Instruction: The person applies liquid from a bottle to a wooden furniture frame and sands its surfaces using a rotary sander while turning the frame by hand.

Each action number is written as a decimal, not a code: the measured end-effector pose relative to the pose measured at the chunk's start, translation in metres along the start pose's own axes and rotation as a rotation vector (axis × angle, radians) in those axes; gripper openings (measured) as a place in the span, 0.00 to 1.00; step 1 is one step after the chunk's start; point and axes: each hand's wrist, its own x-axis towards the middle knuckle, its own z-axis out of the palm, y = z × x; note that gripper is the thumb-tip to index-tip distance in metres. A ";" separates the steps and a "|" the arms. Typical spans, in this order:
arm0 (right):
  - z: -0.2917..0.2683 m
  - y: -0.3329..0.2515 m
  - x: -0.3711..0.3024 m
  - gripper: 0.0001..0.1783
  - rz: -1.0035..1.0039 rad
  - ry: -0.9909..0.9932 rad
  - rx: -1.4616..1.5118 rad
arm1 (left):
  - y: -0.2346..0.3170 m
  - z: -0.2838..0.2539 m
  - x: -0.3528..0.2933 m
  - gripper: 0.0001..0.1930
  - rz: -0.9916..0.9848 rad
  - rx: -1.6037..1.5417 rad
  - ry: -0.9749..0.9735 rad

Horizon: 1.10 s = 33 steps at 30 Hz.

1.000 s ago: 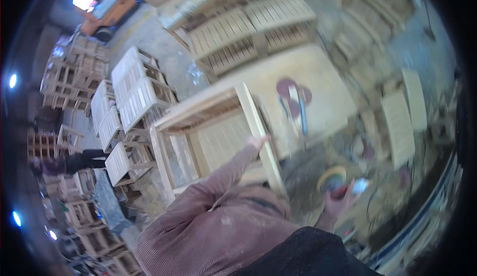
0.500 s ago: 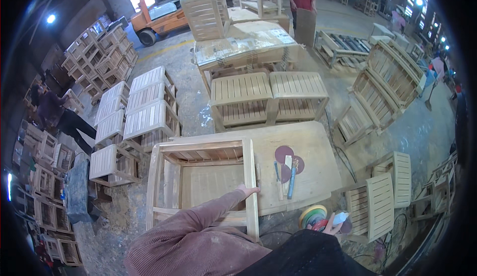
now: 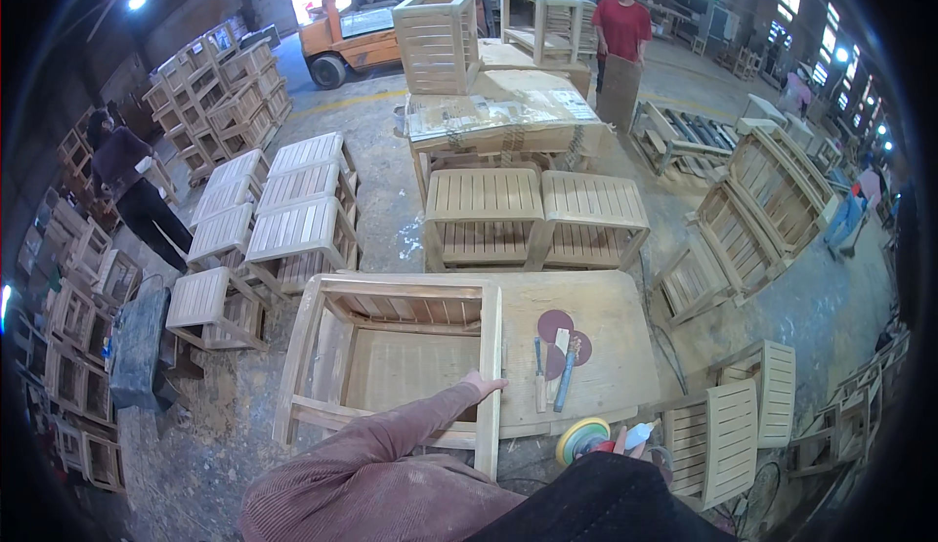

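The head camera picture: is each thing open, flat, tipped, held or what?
Pale rectangular wooden frame: open at the front.
Left grip: on the frame's right rail.
Right grip: partly hidden behind dark cloth.
Round purple discs: flat, overlapping.
Long blue tool: lying flat.
Round yellow-green pad: tilted; spinning or stopped, can't tell.
Pale slatted wooden stools: upright, grouped.
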 end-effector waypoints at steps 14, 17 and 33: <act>-0.001 -0.073 -0.022 0.52 -0.411 -0.091 -0.091 | 0.106 -0.021 -0.122 0.32 1.003 -0.164 -0.085; 0.015 -0.101 -0.034 0.52 -0.427 -0.213 -0.039 | 0.115 -0.025 -0.154 0.32 1.029 -0.114 -0.187; 0.094 -0.207 -0.102 0.44 -0.660 -0.441 -0.030 | -0.039 -0.160 -0.132 0.23 0.809 -0.623 0.283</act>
